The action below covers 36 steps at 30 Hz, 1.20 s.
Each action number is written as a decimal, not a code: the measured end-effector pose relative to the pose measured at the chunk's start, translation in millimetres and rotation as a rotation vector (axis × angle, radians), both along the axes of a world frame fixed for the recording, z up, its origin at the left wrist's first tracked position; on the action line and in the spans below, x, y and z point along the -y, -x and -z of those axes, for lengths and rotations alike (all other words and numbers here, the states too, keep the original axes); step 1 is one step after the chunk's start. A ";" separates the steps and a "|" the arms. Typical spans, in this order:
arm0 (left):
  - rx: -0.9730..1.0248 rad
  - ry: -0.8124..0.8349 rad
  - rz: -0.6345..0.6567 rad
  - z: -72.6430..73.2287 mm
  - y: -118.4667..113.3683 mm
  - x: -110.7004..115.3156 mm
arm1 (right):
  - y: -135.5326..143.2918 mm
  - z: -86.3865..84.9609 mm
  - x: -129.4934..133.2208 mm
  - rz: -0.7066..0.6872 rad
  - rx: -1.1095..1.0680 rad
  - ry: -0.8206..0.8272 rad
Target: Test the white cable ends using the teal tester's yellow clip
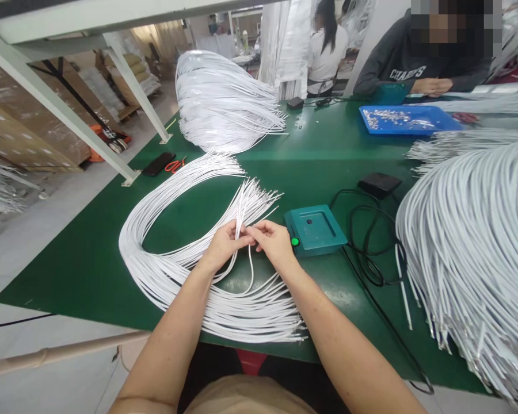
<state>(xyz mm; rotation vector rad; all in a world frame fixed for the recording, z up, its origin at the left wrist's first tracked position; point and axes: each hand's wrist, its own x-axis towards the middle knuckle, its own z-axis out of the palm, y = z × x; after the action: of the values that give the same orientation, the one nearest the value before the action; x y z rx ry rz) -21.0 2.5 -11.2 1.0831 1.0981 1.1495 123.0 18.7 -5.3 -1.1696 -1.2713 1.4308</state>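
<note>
My left hand [227, 244] is closed around a few white cables [240, 210] that stand up out of its grip. Close beside it, my right hand [271, 240] pinches the end of a single white cable [252, 267], which loops down below the fingers. The fingertips of both hands nearly meet, and the cable tip between them is too small to make out. Under and around my wrists lies a curved bundle of white cables [133, 241], its loose ends fanning out to the right. A teal box with a green button [315, 229] stands just right of my right hand.
A large coil of white cable [224, 98] lies at the back; another heap [470, 230] fills the right side. A blue tray [408, 121] holds small parts. Black cords [366, 259], a dark pedal-like block [379, 185], and orange scissors [175, 165] lie around. A co-worker [384, 63] sits opposite.
</note>
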 end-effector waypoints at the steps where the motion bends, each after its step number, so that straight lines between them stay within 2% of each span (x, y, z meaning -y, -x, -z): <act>1: 0.003 0.001 0.006 -0.8 -0.1 0.2 | -0.3 -1.8 0.0 0.004 -0.010 -0.004; 5: -0.013 0.008 -0.003 -4.3 -1.1 0.8 | -0.9 -7.2 1.2 -0.020 -0.096 0.014; 11: 0.004 -0.005 -0.020 -6.1 -2.0 5.3 | 0.5 -9.1 4.4 -0.091 -0.281 0.182; 14: 0.018 -0.023 0.001 -6.5 -2.1 8.2 | -0.3 -11.1 4.1 -0.094 -0.270 0.135; 20: -0.003 -0.044 0.053 -4.8 1.1 10.0 | -7.4 -12.5 -1.0 -0.194 -0.182 0.058; 26: -0.010 -0.046 0.074 -3.7 4.3 9.6 | -9.5 -13.9 -1.0 -0.122 -0.124 0.044; 32: -0.011 -0.065 0.141 -9.6 5.2 13.1 | -4.2 -10.3 0.0 -0.111 -0.087 -0.063; 34: -0.013 -0.059 0.172 -11.5 6.3 14.1 | -2.6 -9.7 0.8 -0.111 -0.083 -0.013; 36: -0.012 -0.048 0.177 -12.9 7.3 14.6 | -2.0 -10.2 1.5 -0.146 -0.104 0.120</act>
<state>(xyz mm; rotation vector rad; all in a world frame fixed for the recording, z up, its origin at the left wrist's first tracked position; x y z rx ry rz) -28.3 -12.1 1.7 1.2007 0.9680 1.0344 125.0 17.2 4.9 -1.0832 -1.2332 1.6734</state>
